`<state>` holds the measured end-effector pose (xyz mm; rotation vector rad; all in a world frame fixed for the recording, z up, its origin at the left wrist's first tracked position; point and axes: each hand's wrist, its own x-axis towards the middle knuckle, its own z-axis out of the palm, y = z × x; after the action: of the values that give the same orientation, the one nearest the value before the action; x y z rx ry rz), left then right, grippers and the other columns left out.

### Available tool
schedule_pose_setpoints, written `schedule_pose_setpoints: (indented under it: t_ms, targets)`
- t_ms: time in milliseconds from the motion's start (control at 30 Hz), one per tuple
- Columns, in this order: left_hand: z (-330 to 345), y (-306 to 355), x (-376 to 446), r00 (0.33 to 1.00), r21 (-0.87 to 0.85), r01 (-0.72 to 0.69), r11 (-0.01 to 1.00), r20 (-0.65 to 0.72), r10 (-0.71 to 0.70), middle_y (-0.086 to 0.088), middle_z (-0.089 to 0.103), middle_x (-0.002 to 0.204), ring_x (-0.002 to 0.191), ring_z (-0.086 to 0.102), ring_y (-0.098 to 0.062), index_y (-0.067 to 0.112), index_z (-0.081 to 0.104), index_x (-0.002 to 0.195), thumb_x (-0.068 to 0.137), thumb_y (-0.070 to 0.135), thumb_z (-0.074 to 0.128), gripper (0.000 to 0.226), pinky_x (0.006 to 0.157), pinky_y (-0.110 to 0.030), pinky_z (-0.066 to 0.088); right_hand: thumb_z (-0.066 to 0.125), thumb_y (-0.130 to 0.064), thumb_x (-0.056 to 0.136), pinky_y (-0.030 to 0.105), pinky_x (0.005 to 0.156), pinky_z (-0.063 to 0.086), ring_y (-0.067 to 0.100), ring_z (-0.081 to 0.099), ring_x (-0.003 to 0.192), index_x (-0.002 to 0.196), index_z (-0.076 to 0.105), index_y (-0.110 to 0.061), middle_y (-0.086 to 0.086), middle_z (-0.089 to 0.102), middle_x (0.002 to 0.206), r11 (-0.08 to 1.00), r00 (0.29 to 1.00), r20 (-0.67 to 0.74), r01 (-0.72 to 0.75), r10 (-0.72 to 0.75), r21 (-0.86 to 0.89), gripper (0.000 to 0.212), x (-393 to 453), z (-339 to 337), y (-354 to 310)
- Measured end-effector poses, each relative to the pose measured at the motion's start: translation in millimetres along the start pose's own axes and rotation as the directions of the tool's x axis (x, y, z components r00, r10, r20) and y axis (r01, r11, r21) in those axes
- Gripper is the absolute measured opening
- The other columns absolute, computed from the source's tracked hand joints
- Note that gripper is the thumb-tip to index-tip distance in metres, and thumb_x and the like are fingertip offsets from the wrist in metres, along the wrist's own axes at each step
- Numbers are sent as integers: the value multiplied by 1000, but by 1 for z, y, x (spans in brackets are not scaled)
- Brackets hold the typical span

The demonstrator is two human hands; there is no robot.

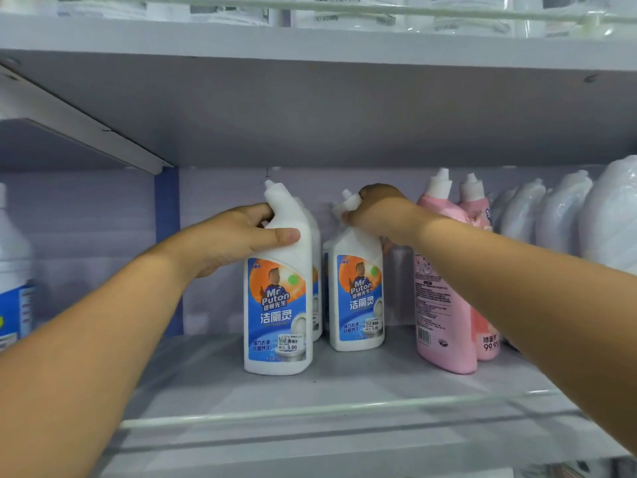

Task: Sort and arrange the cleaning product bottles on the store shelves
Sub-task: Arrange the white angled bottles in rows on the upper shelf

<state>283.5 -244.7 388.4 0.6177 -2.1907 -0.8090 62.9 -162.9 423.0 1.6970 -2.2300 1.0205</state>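
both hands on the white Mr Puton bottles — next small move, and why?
Probably slide the right bottle forward, level with the left bottle. The right hand grips its neck and cap, the left hand grips the other's neck. Both stand upright with labels facing out, but the right one sits further back on the shelf, so the front row is uneven.

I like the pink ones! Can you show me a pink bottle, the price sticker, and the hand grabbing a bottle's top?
pink bottle (444, 305), head view: back label.
price sticker (289, 342), head view: middle of the white tag.
right hand (382, 210), head view: back of the hand.
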Motion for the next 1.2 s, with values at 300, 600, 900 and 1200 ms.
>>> schedule_pose_setpoints:
  t_ms: [300, 600, 900, 1200]
  targets:
    - [35, -13, 20, 953, 54, -54, 997, -297, 68, 0, 62, 115, 97, 69, -17, 22, 63, 115, 88, 38, 77, 35, 79, -32, 58, 60, -42, 98, 48, 79, 62, 38, 68, 96, 121, 59, -4, 17, 65, 115, 995, 995, -35, -94, 93, -33, 44, 19, 12, 0]
    - [24, -24, 13, 995, 325, -38, 945, -74, 65, 2, 43, 127, 107, 60, -11, 33, 43, 147, 86, 24, 80, 72, 83, -20, 52, 60, -42, 97, 37, 67, 50, 29, 58, 83, 119, 62, -6, 12, 61, 106, 999, 991, -130, -40, 37, -24, 42, 31, 28, 4]
    - [28, -23, 16, 990, 378, -35, 925, -115, 84, 1, 40, 127, 94, 59, -3, 35, 42, 149, 88, 27, 79, 72, 80, -21, 50, 67, -48, 92, 52, 64, 64, 37, 70, 84, 123, 53, -13, 11, 63, 111, 991, 994, 26, -107, 105, 81, 48, 23, 25, 9]
    - [31, -18, 13, 982, 289, 47, 956, -186, 8, 2, 47, 122, 94, 63, -13, 25, 55, 137, 81, 24, 85, 63, 82, -33, 57, 63, -46, 95, 50, 73, 63, 36, 67, 94, 126, 54, -18, 10, 64, 112, 965, 990, -13, -135, 142, 224, 43, 14, 35, 9]
